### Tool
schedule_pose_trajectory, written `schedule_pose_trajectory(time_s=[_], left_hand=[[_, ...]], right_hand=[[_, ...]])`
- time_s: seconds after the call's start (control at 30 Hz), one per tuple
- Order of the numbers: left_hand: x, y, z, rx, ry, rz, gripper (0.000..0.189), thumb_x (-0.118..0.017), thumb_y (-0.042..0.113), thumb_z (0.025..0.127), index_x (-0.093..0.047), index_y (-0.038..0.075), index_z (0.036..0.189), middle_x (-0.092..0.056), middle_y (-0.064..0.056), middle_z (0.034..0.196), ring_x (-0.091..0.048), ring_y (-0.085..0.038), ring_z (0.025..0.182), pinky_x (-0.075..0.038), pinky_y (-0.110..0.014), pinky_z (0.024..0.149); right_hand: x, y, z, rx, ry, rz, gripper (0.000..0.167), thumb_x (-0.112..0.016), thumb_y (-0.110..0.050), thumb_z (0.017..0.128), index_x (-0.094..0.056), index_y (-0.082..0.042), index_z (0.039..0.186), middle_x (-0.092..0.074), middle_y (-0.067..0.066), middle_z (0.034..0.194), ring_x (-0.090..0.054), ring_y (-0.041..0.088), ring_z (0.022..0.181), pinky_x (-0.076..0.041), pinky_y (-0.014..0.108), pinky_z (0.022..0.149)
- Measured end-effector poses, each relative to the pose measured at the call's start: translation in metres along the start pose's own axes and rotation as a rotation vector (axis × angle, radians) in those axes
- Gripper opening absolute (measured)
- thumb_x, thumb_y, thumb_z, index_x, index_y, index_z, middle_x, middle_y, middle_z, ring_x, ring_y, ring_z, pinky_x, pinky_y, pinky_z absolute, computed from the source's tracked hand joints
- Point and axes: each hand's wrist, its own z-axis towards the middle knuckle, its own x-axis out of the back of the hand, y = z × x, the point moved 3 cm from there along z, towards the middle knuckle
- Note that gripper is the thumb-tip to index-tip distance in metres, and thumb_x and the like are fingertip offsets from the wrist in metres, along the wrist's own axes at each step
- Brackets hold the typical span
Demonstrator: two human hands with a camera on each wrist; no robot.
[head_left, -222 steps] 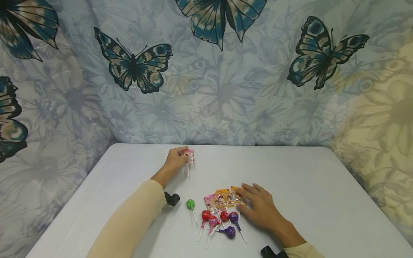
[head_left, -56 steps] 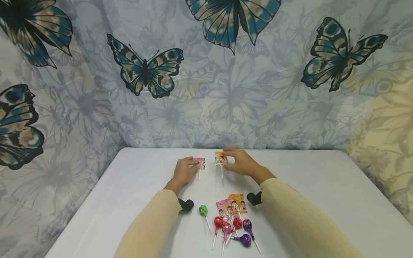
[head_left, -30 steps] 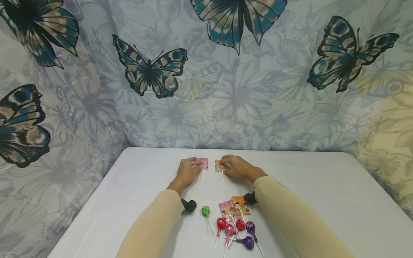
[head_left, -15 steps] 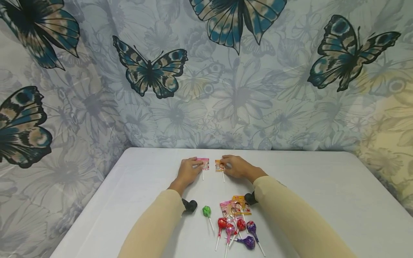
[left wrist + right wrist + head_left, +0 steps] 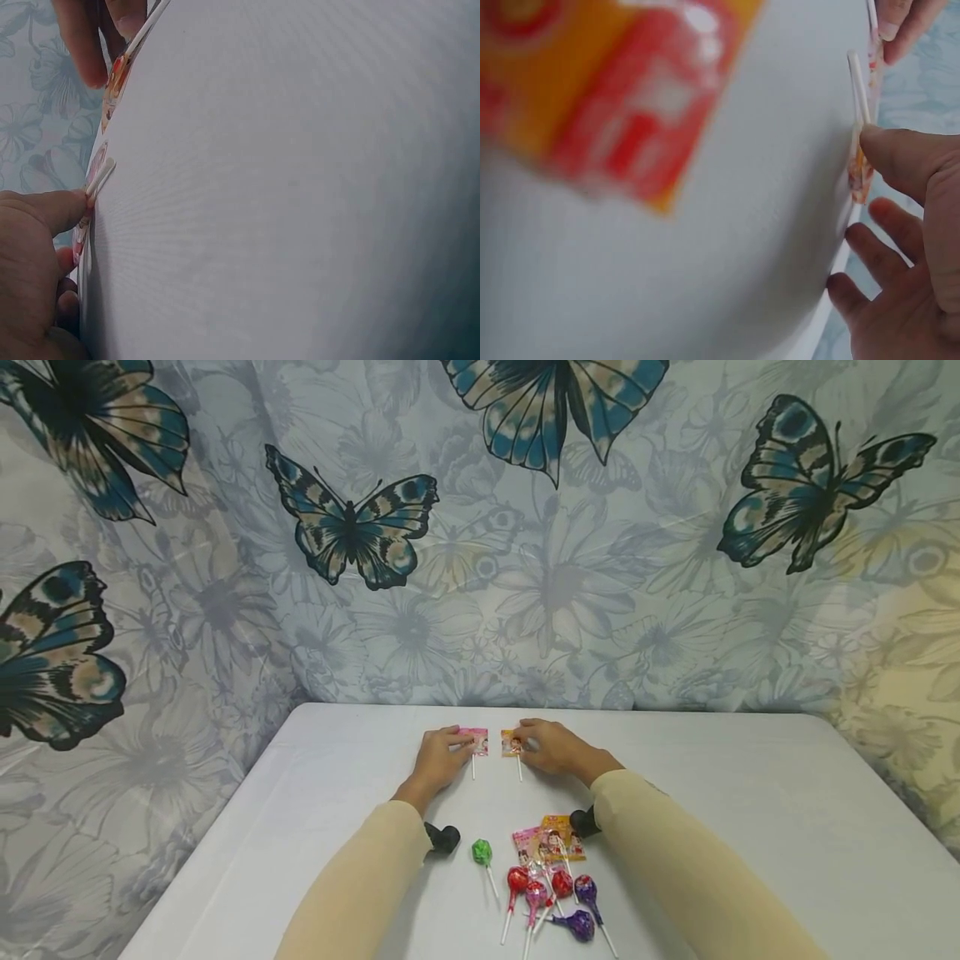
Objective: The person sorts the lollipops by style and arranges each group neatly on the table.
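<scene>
Near the table's far edge my left hand (image 5: 441, 758) holds a flat pink-wrapped lollipop (image 5: 480, 742) by its left side, its stick toward me. In the left wrist view the thumb (image 5: 64, 208) presses on this lollipop. Just to the right, my right hand (image 5: 553, 747) pinches an orange-wrapped lollipop (image 5: 510, 742) at its right side; the right wrist view shows the thumb (image 5: 900, 157) on it. A small gap separates the two wrappers. Both lollipops seem to lie on or just over the white table (image 5: 360, 735).
Closer to me lies a pile of lollipops: pink (image 5: 527, 842) and orange (image 5: 558, 831) flat packs, red ones (image 5: 517, 878), a pink ball one (image 5: 536, 893) and purple ones (image 5: 579, 925). A green lollipop (image 5: 482, 852) lies apart on the left. A butterfly-patterned cloth (image 5: 480, 635) hangs behind.
Since the oldest frame, my right hand has taken an orange-wrapped lollipop from the pile to the far edge, then drawn it slightly nearer. Over the last second both hands stay nearly still.
</scene>
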Motion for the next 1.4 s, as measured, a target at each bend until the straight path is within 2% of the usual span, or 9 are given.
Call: schedule_pose_trajectory(time_s=[0.33, 0.63, 0.9, 1.17, 1.4], left_hand=[[-0.001, 0.001, 0.000, 0.023, -0.014, 0.000, 0.023, -0.071, 0.016, 0.089, -0.074, 0.006, 0.109, -0.057, -0.016, 0.130, -0.042, -0.040, 0.126, -0.029, -0.046, 0.107], [0.000, 0.000, -0.002, -0.012, -0.006, 0.008, 0.023, -0.072, 0.015, 0.088, -0.073, 0.004, 0.109, -0.058, -0.019, 0.127, -0.045, -0.042, 0.124, -0.031, -0.047, 0.106], [0.000, 0.002, -0.002, -0.018, 0.002, 0.004, 0.023, -0.072, 0.015, 0.088, -0.074, 0.004, 0.108, -0.058, -0.020, 0.127, -0.044, -0.043, 0.123, -0.031, -0.049, 0.104], [0.002, 0.002, -0.002, 0.004, -0.004, 0.014, 0.023, -0.071, 0.016, 0.088, -0.074, 0.005, 0.109, -0.058, -0.016, 0.128, -0.044, -0.041, 0.124, -0.030, -0.048, 0.105], [0.001, 0.000, -0.001, -0.009, -0.005, 0.014, 0.023, -0.071, 0.015, 0.088, -0.074, 0.005, 0.109, -0.058, -0.017, 0.128, -0.044, -0.042, 0.124, -0.031, -0.048, 0.105]], right_hand=[[0.020, -0.005, -0.032, 0.037, 0.083, 0.076, 0.049, -0.065, -0.021, 0.092, -0.055, 0.000, 0.134, -0.046, 0.021, 0.140, -0.038, 0.040, 0.131, -0.029, 0.053, 0.105], [0.045, -0.019, -0.065, 0.083, 0.205, 0.104, 0.052, -0.068, -0.024, 0.090, -0.055, -0.005, 0.136, -0.045, 0.019, 0.142, -0.038, 0.039, 0.131, -0.031, 0.057, 0.102], [0.064, -0.038, -0.096, 0.162, 0.296, 0.132, 0.057, -0.071, -0.024, 0.088, -0.053, -0.005, 0.138, -0.042, 0.017, 0.145, -0.037, 0.038, 0.132, -0.034, 0.059, 0.099], [0.066, -0.053, -0.124, 0.190, 0.342, 0.123, 0.059, -0.074, -0.023, 0.086, -0.053, -0.008, 0.139, -0.043, 0.012, 0.145, -0.038, 0.035, 0.132, -0.036, 0.059, 0.098], [0.059, -0.056, -0.144, 0.232, 0.403, 0.132, 0.059, -0.075, -0.022, 0.086, -0.053, -0.008, 0.138, -0.044, 0.012, 0.144, -0.040, 0.036, 0.130, -0.037, 0.060, 0.095]])
